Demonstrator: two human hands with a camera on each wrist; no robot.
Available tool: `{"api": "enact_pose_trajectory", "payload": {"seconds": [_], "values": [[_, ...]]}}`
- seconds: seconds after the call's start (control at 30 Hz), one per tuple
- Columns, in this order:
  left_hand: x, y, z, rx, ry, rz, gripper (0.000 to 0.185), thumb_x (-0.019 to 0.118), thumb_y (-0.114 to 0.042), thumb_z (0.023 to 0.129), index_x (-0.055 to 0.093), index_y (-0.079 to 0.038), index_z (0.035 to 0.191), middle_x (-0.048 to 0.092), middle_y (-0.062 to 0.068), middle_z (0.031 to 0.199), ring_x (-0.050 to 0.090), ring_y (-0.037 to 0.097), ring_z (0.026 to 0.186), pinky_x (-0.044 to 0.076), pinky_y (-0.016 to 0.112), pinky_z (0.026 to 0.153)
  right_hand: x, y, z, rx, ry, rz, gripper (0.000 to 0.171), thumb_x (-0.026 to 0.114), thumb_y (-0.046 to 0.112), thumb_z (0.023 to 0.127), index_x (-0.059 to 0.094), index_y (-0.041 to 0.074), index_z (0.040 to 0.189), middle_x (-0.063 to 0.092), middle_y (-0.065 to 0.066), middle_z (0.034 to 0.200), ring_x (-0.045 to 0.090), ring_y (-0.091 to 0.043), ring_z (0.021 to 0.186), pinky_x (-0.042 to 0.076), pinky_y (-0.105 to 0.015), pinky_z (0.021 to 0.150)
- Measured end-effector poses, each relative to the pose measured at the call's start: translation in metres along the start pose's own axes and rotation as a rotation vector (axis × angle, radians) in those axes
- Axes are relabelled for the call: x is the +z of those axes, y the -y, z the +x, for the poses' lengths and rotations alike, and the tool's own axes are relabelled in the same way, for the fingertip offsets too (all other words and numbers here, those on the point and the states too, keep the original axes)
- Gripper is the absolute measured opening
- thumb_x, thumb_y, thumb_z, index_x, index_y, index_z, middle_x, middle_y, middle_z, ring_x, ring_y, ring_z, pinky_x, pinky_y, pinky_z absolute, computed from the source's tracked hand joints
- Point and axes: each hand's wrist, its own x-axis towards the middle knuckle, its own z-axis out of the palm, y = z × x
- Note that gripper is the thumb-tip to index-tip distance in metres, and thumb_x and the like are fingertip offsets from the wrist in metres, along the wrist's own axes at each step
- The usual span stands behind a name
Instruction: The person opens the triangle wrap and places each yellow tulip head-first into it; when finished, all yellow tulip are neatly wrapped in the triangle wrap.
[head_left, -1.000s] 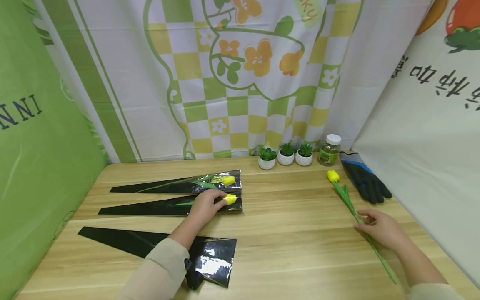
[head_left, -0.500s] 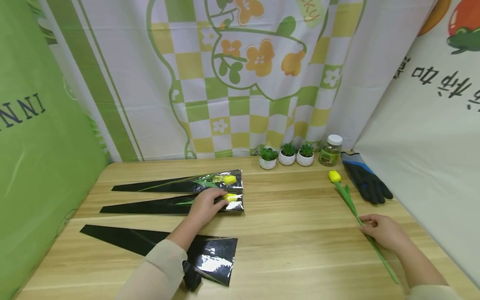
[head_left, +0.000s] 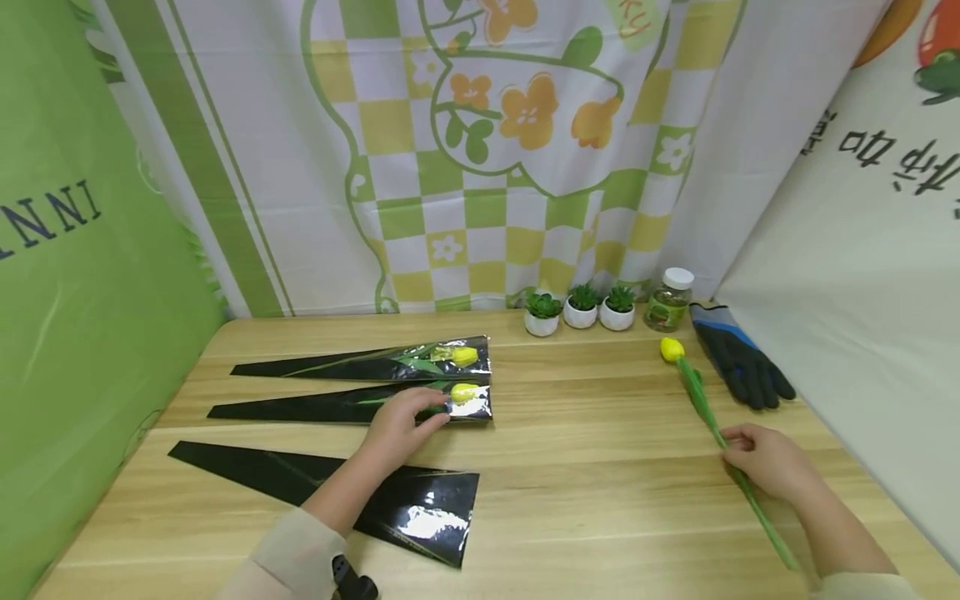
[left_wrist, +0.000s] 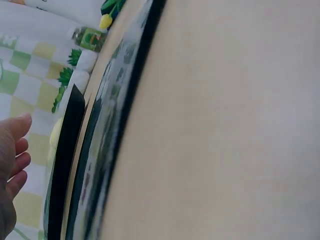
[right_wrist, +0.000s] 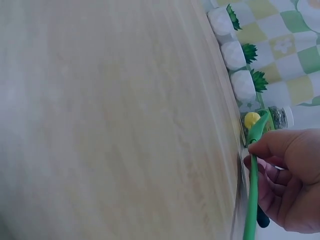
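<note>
The right hand pinches the tulip mid-stem near the desk's right edge; its long axis runs away toward the back edge. The left hand, fingers relaxed, rests on the middle sleeve, well apart.

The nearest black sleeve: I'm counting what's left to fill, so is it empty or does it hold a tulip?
Empty. The nearest black sleeve lies flat with no stem or yellow bud showing, unlike the two sleeves behind it.
</note>
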Motion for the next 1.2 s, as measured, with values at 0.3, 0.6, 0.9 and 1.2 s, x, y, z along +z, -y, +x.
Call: {"api": "enact_pose_trajectory", "payload": {"seconds": [0.3, 0.6, 0.9, 1.2], "values": [[-0.001, -0.008, -0.037, 0.083, 0.15, -0.098, 0.021, 0.073, -0.017, 0.088, 0.074, -0.009, 0.108, 0.073, 0.004, 0.112, 0.067, 0.023, 0.108, 0.054, 0.042, 0.097, 0.009, 0.025, 0.0, 0.025, 0.046, 0.25, 0.047, 0.052, 0.017, 0.099, 0.046, -0.015, 0.133, 0.06, -0.009, 0.095, 0.054, -0.008, 0.065, 0.051, -0.023, 0.055], [-0.004, -0.014, -0.053, 0.184, 0.379, -0.04, 0.003, 0.074, -0.021, 0.087, 0.076, -0.019, 0.085, 0.069, -0.011, 0.093, 0.061, 0.006, 0.093, 0.054, 0.028, 0.089, 0.017, 0.053, 0.008, 0.006, 0.011, 0.446, 0.049, 0.054, 0.015, 0.1, 0.042, -0.015, 0.137, 0.061, -0.011, 0.102, 0.058, -0.004, 0.07, 0.058, -0.023, 0.064], [0.005, -0.017, -0.054, 0.169, 0.384, 0.093, 0.016, 0.073, -0.025, 0.089, 0.077, -0.016, 0.1, 0.069, -0.004, 0.11, 0.061, 0.016, 0.108, 0.052, 0.035, 0.097, 0.03, 0.082, 0.016, 0.017, 0.013, 0.638, 0.053, 0.054, 0.011, 0.1, 0.035, -0.015, 0.141, 0.065, -0.001, 0.099, 0.059, 0.0, 0.072, 0.058, -0.02, 0.066], [0.026, -0.018, -0.047, 0.149, 0.255, 0.089, 0.022, 0.072, -0.027, 0.09, 0.077, -0.013, 0.105, 0.07, 0.002, 0.119, 0.061, 0.021, 0.114, 0.05, 0.039, 0.101, 0.051, 0.103, 0.022, 0.082, -0.02, 0.861, 0.052, 0.055, 0.008, 0.099, 0.033, -0.012, 0.142, 0.064, 0.016, 0.086, 0.06, 0.001, 0.072, 0.058, -0.018, 0.067]]}}
